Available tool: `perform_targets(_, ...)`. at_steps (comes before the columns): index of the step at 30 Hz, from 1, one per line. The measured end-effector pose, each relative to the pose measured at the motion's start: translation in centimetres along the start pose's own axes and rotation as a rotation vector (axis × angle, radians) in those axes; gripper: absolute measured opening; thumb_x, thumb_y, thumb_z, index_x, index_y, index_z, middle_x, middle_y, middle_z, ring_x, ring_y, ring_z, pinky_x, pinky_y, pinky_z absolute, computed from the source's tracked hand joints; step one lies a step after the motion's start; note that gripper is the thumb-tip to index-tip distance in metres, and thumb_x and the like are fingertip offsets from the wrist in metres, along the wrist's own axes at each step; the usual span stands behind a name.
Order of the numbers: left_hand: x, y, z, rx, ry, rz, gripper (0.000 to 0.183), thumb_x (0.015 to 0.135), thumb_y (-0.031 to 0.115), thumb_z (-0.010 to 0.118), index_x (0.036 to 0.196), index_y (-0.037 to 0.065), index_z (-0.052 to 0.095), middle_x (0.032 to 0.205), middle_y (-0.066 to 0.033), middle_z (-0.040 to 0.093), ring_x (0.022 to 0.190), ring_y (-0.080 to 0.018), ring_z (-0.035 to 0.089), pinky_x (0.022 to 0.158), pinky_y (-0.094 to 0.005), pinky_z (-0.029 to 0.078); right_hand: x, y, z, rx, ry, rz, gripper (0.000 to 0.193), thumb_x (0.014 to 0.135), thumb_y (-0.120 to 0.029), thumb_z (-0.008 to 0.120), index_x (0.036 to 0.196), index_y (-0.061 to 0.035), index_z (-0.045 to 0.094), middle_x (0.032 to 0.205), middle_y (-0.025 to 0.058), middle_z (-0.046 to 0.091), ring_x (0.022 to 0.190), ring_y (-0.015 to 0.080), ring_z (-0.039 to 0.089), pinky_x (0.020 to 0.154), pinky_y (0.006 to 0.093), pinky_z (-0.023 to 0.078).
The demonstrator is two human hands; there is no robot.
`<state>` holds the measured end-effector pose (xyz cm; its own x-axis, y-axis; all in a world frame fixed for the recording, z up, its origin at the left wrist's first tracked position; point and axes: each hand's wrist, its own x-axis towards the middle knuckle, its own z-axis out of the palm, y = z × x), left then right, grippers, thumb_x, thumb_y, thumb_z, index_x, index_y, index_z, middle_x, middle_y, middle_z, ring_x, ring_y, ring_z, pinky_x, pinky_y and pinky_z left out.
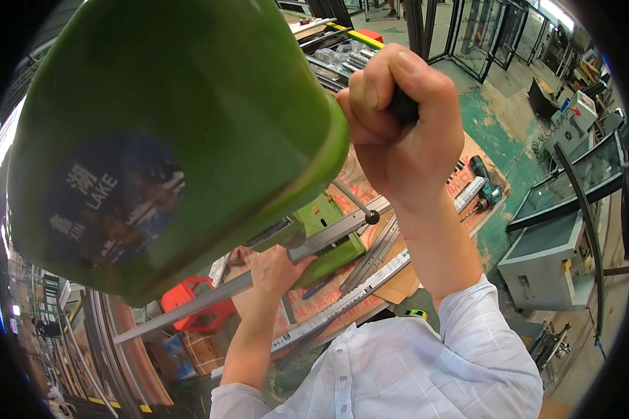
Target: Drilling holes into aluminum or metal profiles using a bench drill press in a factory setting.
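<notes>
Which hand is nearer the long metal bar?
Left. The left hand is on the bar, while the right hand is raised away from it, gripping a black handle.

Your green housing (237, 105) looks smooth and glossy, like painted metal, and the black handle (403, 106) matt. The grey bar (339, 232) is metal, satin-smooth. At your workbench's (475, 223) right corner lies a plastic-bodied drill (491, 195); matt cardboard (400, 281) lies near its closest edge. Your shirt (377, 359) is thin woven cloth.
</notes>
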<state>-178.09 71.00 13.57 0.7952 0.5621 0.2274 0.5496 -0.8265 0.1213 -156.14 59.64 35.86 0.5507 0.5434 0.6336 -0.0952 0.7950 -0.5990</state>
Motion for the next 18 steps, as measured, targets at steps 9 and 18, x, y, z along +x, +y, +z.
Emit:
perform_targets(9,0.0,0.0,0.0,-0.031,-0.074,-0.073,0.068,0.071,0.069,0.079,0.09,0.004,0.076,0.079,-0.0197,0.07,0.077,-0.0367,0.071,0.07,-0.0433,0.057,-7.0,-0.6,-3.8,0.146,-0.24,-0.079,0.025,0.094,-0.023,0.05,0.078,-0.0042,0.053,0.063,0.0069,0.051,0.067,0.0201,0.052,0.072,0.0366,0.044)
perform_targets(18,0.1,0.1,0.0,0.02,-0.104,-0.085,0.066,0.07,0.07,0.08,0.086,0.006,0.077,0.079,-0.0213,0.069,0.083,-0.0388,0.07,0.074,-0.0464,0.054,-8.7,-6.4,-4.4,-1.066,-0.448,-0.058,0.062,0.085,-0.01,0.051,0.143,0.0102,0.047,0.111,0.0272,0.07,0.092,0.0358,0.071,0.084,0.04,0.055)
